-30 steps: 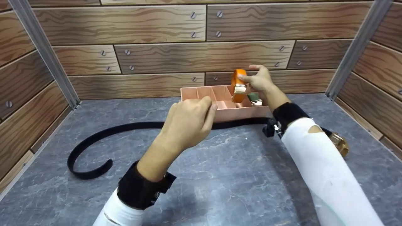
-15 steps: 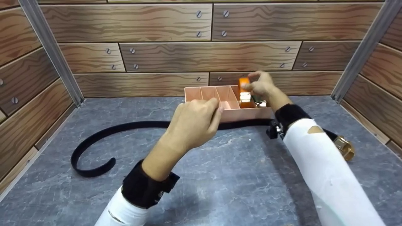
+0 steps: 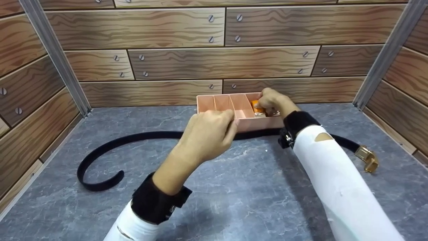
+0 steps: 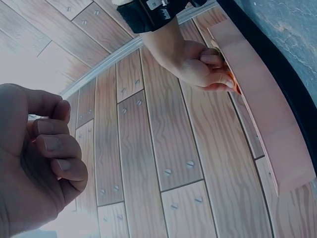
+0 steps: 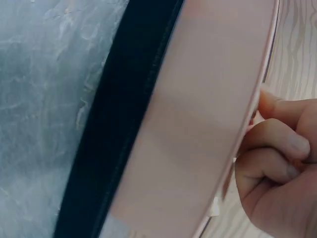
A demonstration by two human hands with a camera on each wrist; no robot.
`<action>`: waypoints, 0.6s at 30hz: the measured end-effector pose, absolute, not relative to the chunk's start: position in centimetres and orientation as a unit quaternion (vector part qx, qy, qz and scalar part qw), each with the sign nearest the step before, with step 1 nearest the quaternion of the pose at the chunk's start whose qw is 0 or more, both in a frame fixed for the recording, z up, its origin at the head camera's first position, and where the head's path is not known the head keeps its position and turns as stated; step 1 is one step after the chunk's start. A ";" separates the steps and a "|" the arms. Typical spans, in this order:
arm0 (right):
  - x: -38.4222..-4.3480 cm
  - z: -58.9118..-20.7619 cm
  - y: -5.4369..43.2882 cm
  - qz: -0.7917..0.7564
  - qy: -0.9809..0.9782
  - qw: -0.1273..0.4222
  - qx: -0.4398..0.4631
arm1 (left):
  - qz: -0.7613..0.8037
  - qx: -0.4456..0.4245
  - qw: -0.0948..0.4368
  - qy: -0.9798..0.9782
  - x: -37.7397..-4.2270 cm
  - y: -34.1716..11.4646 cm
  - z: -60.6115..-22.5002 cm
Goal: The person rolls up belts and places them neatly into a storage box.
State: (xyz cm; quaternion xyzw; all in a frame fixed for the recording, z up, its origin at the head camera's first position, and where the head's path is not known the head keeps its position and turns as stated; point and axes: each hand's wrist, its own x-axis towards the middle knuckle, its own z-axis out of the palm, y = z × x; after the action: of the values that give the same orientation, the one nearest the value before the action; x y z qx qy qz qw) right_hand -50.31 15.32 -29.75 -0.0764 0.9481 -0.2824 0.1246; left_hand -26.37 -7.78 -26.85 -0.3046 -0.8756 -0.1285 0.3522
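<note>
In the head view, my right hand [image 3: 275,100] reaches into the right part of a pink divided box [image 3: 260,124]. Its thumb and fingers pinch an orange rolled belt [image 3: 258,107], which sits down inside a compartment with its metal buckle toward the front. The right wrist view shows curled fingers [image 5: 270,144] at the box's rim, the belt mostly hidden behind the wall. My left hand [image 3: 209,135] hovers idle in front of the box, hiding its front left part. In the left wrist view its fingers [image 4: 62,148] are loosely curled around nothing.
A long black belt [image 3: 110,142] lies on the grey tabletop [image 3: 230,187] along the box's front, its left end curling forward. Its gold buckle [image 3: 366,155] lies at the right. Wood-patterned walls [image 3: 174,62] enclose the back and both sides.
My right hand has lowered the orange rolled belt from above the box into a compartment. It now covers most of the green rolled belt beside it. My left hand stays nearly still.
</note>
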 end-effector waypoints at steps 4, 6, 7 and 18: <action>-50.0 -29.3 15.1 -0.183 0.975 0.083 -0.099 | -0.126 -0.299 0.323 -0.889 -26.3 -8.0 -26.6; -49.6 -29.0 14.8 -0.132 0.984 0.044 -0.110 | -0.123 -0.290 0.285 -0.906 -26.2 -8.4 -26.2; -49.5 -28.9 14.7 -0.106 0.988 0.024 -0.113 | -0.119 -0.283 0.261 -0.915 -26.1 -8.7 -26.0; -48.7 -28.7 15.4 -0.057 0.987 -0.021 -0.146 | 0.001 -0.131 -0.018 -0.991 -25.8 -21.1 -29.4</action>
State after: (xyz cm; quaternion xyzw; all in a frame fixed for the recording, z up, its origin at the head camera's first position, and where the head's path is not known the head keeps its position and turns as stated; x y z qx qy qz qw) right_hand -48.74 15.39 -28.69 -0.1461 0.9874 -0.0568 -0.0208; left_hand -25.76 -21.11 -29.38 -0.1309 -0.9912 0.0009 -0.0182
